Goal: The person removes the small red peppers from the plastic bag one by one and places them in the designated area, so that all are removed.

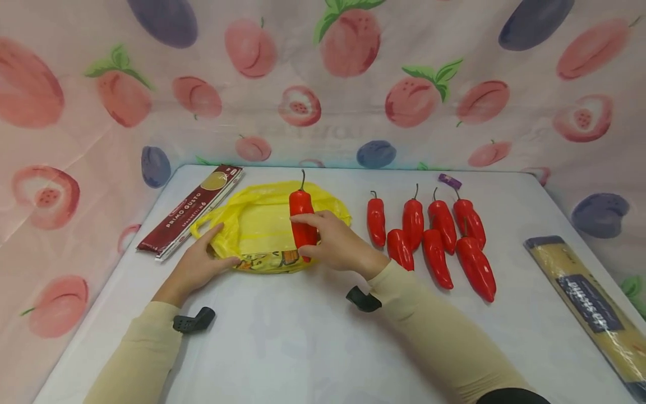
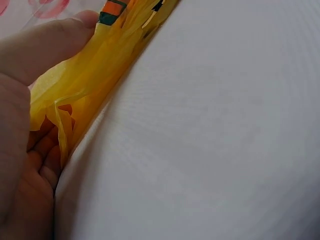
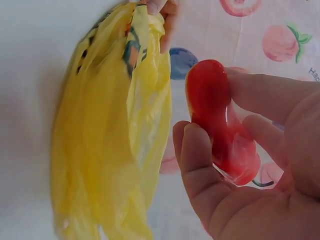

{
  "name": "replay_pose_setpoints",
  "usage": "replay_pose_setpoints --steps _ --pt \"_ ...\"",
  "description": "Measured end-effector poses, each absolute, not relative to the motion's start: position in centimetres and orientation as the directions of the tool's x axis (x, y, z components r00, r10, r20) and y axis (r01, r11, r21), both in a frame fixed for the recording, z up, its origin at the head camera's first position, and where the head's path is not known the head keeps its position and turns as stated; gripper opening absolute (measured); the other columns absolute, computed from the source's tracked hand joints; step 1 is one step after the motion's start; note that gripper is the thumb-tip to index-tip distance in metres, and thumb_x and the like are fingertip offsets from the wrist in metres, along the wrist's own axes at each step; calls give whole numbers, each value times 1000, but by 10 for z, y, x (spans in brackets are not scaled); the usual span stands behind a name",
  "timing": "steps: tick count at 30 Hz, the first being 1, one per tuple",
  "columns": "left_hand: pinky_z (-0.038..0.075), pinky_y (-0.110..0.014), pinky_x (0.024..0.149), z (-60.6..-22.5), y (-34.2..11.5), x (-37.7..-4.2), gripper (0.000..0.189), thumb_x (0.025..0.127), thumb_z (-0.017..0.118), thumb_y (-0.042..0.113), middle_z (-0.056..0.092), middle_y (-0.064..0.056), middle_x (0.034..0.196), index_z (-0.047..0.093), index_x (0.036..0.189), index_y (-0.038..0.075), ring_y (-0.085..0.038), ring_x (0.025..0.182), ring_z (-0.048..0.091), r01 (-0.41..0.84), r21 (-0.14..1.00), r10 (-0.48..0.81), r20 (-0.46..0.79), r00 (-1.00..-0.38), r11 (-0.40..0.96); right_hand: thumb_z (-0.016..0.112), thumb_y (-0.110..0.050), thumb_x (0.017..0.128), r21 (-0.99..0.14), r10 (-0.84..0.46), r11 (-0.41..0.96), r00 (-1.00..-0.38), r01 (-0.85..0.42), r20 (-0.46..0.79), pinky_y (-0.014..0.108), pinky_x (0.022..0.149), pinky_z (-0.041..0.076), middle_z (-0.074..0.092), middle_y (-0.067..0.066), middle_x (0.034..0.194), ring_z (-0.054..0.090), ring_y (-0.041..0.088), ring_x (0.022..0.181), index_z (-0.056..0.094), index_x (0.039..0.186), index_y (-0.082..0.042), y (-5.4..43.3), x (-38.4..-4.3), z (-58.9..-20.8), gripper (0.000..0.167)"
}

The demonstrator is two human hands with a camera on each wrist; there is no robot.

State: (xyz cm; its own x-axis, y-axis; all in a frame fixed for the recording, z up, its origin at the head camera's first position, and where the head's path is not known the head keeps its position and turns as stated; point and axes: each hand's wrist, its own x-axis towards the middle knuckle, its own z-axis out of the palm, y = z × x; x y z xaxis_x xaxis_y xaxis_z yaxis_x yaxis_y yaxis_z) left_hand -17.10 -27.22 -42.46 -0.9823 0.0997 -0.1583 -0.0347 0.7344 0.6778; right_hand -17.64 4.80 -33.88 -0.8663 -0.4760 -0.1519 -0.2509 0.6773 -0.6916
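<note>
A yellow plastic bag (image 1: 264,224) lies on the white table with its mouth spread. My left hand (image 1: 199,264) holds the bag's left side, its thumb over the film (image 2: 75,75) and the fingers partly hidden behind it. Above the bag, my right hand (image 1: 335,241) grips a glossy red pepper (image 1: 301,203) between thumb and fingers, stem pointing away from me. The right wrist view has this pepper (image 3: 207,92) beside the bag's opening, outside the film.
Several more red peppers (image 1: 443,227) lie in two loose rows right of the bag. A dark red spaghetti pack (image 1: 187,216) rests at the left edge, a clear pasta pack (image 1: 585,303) along the right edge. Behind the peppers is a small purple packet (image 1: 450,180).
</note>
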Motion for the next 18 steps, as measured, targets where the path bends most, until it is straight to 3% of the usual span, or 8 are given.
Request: replay_pose_setpoints --steps 6,18 --pt "19 -68 112 -424 -273 -172 106 83 77 51 23 -29 159 18 161 10 -51 144 19 -42 682 95 -163 -982 730 77 -21 90 -704 -415 683 -897 -196 -153 34 78 59 47 9 128 46 25 119 50 148 -28 70 -170 -341 65" --pt "18 -68 113 -424 -272 -171 105 84 78 50 22 -29 159 18 161 11 -51 144 18 -53 690 90 -169 -982 722 78 -18 87 -709 -360 687 -921 -157 -146 32 72 59 54 10 126 54 26 109 50 149 -22 100 -156 -356 68"
